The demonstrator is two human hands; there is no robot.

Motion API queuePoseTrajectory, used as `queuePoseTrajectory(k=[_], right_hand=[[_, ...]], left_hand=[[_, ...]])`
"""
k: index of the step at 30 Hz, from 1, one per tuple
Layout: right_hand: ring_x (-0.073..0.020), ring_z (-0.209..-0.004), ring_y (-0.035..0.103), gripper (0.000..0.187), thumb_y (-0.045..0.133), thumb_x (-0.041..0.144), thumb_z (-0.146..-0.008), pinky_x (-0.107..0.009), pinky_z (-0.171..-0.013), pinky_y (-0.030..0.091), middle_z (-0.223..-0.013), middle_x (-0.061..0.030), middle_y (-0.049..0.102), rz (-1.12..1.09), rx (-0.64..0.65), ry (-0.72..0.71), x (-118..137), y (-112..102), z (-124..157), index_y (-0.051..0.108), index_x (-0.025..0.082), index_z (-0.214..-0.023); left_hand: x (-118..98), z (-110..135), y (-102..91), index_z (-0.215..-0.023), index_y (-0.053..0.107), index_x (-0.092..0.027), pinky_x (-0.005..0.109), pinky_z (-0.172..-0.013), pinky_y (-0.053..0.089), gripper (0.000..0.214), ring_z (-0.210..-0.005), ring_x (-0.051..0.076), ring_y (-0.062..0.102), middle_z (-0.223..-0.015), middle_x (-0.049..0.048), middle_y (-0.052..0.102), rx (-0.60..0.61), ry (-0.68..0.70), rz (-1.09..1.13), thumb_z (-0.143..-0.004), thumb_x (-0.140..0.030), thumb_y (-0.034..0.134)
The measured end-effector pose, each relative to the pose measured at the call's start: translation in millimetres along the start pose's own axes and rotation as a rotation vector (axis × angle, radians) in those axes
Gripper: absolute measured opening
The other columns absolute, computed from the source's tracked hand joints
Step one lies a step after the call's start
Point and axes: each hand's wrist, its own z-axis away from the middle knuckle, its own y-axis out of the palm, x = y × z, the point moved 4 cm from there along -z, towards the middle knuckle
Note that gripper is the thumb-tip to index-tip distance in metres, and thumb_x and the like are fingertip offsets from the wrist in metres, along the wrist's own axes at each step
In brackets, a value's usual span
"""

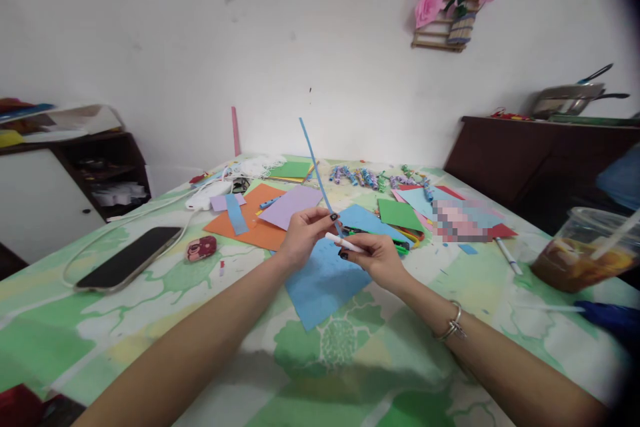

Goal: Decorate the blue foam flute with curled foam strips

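Observation:
My left hand [306, 235] pinches the lower end of a long, narrow blue paper strip [314, 161], which rises upright with a slight bend. In my right hand [383, 261] is a slim white stick [344, 242], gripped between thumb and fingers; its exact kind does not show. The stick's tip is close to the strip's low end, and I cannot tell if they touch. Beneath both hands lies a blue paper sheet [325, 287]. Just beyond are another blue sheet [367, 220], a green paper piece [400, 215] and a purple sheet [291, 207] over orange paper [265, 235].
At left lie a phone [133, 257] with a white cable and a small red case [201, 249]. Several rolled paper pieces [367, 178] line the back. At right are a white pen [509, 255] and a plastic cup of brown drink [575, 260].

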Motion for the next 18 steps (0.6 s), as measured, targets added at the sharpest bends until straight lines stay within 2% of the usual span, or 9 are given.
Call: queuePoseTrajectory(k=[4,13,18], right_hand=[[-0.0139,-0.058,0.055,0.012,0.068,0.024,-0.068,-0.025,-0.054,0.040,-0.065,-0.0014,0.067,-0.031,-0.004,-0.003,6.7,-1.7,2.3,0.072,0.018,-0.076],[-0.0123,-0.056,0.055,0.005,0.068,0.018,-0.071,-0.023,-0.050,0.039,-0.065,-0.0012,0.068,-0.045,0.002,-0.061,22.8,-4.9,8.4,0.071,0.017,-0.074],[-0.0112,-0.053,0.051,0.005,0.067,0.019,-0.072,-0.022,-0.047,0.036,-0.062,-0.0005,0.065,-0.030,-0.010,-0.057,20.6,-8.9,7.4,0.071,0.017,-0.075]], left_hand=[[-5.9,1.4,-0.3,-0.076,0.069,-0.014,0.026,-0.067,0.049,0.021,-0.066,0.013,0.061,-0.073,0.0025,0.068,-0.028,-0.005,0.010,-0.061,-0.025,0.078],[-12.2,8.5,8.9,-0.078,0.069,-0.014,0.024,-0.064,0.049,0.019,-0.063,0.011,0.060,-0.071,0.0008,0.065,0.031,-0.084,0.006,-0.065,-0.026,0.076],[-10.7,8.9,10.5,-0.077,0.069,-0.013,0.023,-0.060,0.047,0.018,-0.060,0.011,0.059,-0.066,0.0008,0.064,0.042,-0.086,-0.031,-0.064,-0.023,0.076]])
